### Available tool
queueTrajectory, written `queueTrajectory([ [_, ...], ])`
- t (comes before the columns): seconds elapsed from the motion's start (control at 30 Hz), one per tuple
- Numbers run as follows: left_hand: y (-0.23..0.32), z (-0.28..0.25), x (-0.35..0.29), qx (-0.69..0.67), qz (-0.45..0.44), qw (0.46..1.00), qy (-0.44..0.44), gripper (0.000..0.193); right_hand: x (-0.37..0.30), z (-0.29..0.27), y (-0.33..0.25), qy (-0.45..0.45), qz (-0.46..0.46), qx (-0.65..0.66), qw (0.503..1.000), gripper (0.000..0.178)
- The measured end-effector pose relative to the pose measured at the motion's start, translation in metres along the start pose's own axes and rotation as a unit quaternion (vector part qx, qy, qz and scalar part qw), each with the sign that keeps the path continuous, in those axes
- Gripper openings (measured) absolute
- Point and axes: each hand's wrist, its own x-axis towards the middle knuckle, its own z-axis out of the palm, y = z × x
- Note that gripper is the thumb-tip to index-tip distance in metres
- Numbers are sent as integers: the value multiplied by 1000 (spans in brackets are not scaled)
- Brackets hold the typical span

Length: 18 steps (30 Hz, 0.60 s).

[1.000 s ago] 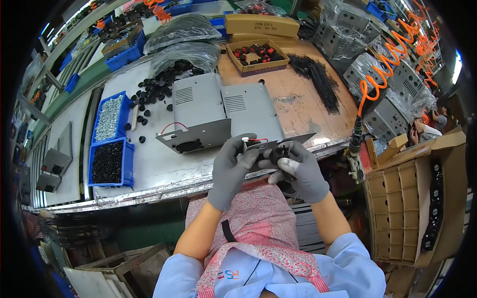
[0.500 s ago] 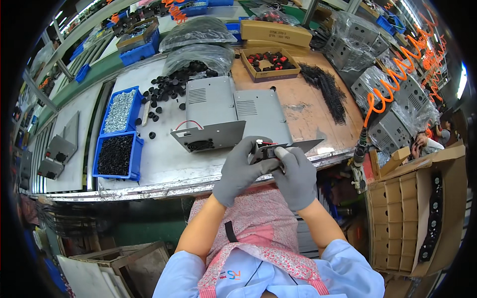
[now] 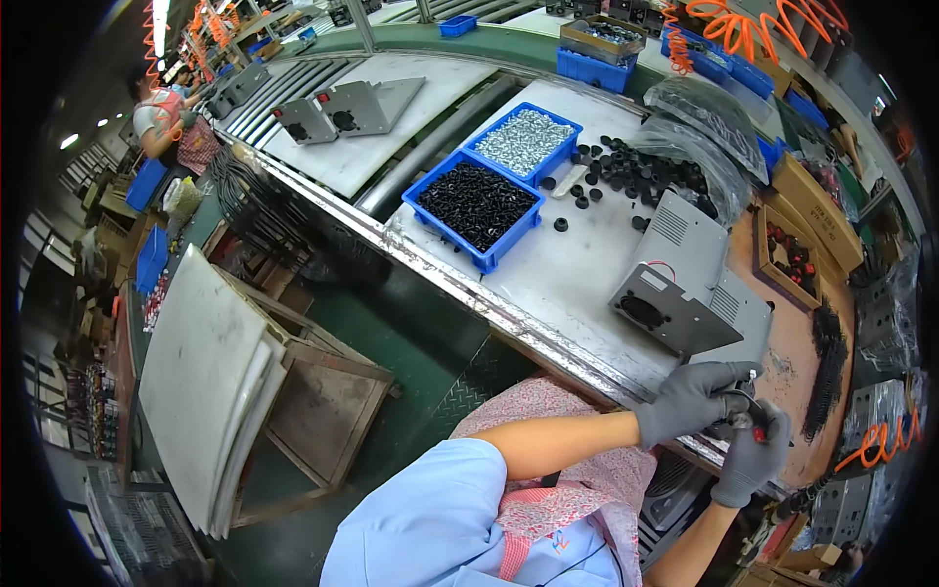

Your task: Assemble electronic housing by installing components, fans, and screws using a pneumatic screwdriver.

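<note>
Both of my hands wear grey gloves and meet at the table's front edge. My left hand (image 3: 690, 403) is closed, its fingers pinching a small black part (image 3: 745, 416) with a red piece on it. From the other side my right hand (image 3: 755, 456) grips the same part, its fingers curled round it. The gloves cover most of the part, so its exact kind is hidden. A small white tip sticks up by the left fingertips. Just beyond my hands stands a grey metal housing (image 3: 675, 256) with a fan, vent slots and a red wire. A second grey housing (image 3: 736, 305) adjoins it.
Blue bins hold black screws (image 3: 474, 207) and silver screws (image 3: 523, 145). Black caps (image 3: 650, 168) lie scattered behind the housing. A cardboard box (image 3: 787, 256) holds red-and-black parts. A roller conveyor (image 3: 293, 93) carries finished-looking housings. Another person (image 3: 161, 122) stands far left.
The view has swung left, so the table and my hands now sit further right in it. Both hands still hold the small black part together, and its red piece now shows.
</note>
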Motion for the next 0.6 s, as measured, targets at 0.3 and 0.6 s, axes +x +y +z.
queueTrajectory([
  [0.3,9,-37,-30,18,-22,999,37,42,-13,12,-41,32,-68,63,995,44],
  [0.6,46,-74,-51,-212,-131,967,55,45,9,66,-83,-73,-168,79,980,51],
])
